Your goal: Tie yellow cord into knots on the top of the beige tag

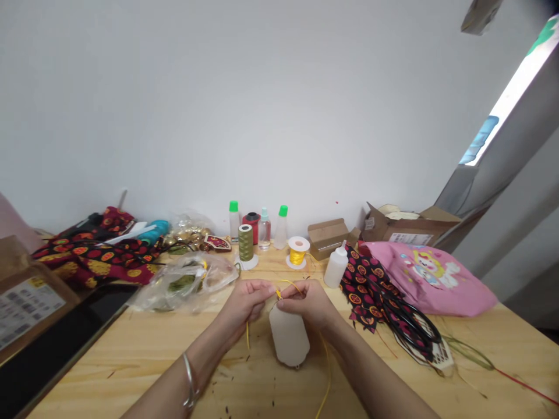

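Observation:
Yellow cord [327,372] runs between my two hands and trails down to the table on the right. My left hand [251,302] pinches the cord near a small yellow knot at the top of a pale flat tag [289,337]. The fingers of my right hand [308,302] are closed on the cord beside that knot, with the thumb by the tag's top edge. The tag hangs tilted below my hands, a small loop at its lower end. Behind them stands a spool of yellow cord [297,255].
A green thread spool [245,243], several bottles and a white squeeze bottle [336,266] stand behind my hands. At left lie a plastic bag [187,282] and patterned cloth [100,253]. On the right are black-handled scissors [410,326], a pink bag [437,279] and cardboard boxes [406,224].

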`<state>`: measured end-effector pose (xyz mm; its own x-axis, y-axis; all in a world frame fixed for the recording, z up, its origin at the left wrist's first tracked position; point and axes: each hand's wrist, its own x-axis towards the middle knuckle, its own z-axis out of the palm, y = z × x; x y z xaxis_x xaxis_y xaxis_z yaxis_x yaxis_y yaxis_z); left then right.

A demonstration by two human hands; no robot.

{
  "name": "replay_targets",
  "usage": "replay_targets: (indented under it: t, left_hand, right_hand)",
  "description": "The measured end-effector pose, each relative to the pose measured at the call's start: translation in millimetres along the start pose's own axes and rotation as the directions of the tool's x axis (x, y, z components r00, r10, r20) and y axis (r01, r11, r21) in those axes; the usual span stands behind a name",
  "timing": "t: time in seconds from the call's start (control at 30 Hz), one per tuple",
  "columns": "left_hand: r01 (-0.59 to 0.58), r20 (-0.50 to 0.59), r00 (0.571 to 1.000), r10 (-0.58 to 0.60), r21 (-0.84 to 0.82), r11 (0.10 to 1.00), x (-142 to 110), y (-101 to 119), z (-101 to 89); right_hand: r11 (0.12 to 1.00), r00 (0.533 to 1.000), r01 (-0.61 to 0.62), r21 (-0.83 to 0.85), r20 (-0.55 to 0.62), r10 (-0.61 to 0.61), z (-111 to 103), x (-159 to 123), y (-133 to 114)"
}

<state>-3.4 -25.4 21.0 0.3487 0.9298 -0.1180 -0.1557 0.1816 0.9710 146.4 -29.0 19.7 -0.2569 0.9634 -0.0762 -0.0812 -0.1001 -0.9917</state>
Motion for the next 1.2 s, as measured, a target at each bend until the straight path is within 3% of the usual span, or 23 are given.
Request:
replay_targets:
  t: [0.17,0.43,0.63,0.7,0.83,0.97,1.2]
  left_hand:
    - [-0.023,0.003,1.0,0.023,0.04,0.999,0.4,-2.8,1.9]
    - [-0.011,-0.061,0.998,0.016,0.08,0.997,-0.5,-0.7,4.6]
    - [0.024,-0.203,0.979,0.0,0.117,0.993,2.3,-4.4,9.5]
    - [0.04,-0.171,0.985,-0.022,0.105,0.994,2.8,-5.6,8.0]
    - [0.031,-0.021,0.999,-0.03,0.027,0.999,1.6,-5.5,3.1]
    - [0.014,0.01,1.0,-0.014,-0.026,1.0,0.9,-4.7,0.3]
    - [-0.008,-0.006,1.0,0.009,0.103,0.995,1.2,-3.9,-2.2]
  right_hand:
    - [0.998,0.996,-0.011,-0.061,-0.084,0.006,0.8,-0.2,-1.1]
    - [0.998,0.997,-0.056,-0.014,0.047,0.057,-2.1,-1.6,-0.5]
    - [0.966,0.987,0.116,-0.231,-0.081,-0.138,3.9,1.0,3.3]
    - [0.964,0.985,0.119,-0.239,-0.091,-0.144,3.7,1.2,3.3]
    - [0.989,0.996,-0.001,-0.148,-0.092,-0.013,-0.5,0.6,1.5]
    - [0.991,0.994,-0.052,-0.12,-0.099,0.041,-2.5,0.9,0.8]
    - [0.983,0.995,0.067,-0.173,-0.058,-0.078,-6.0,1.4,-2.1]
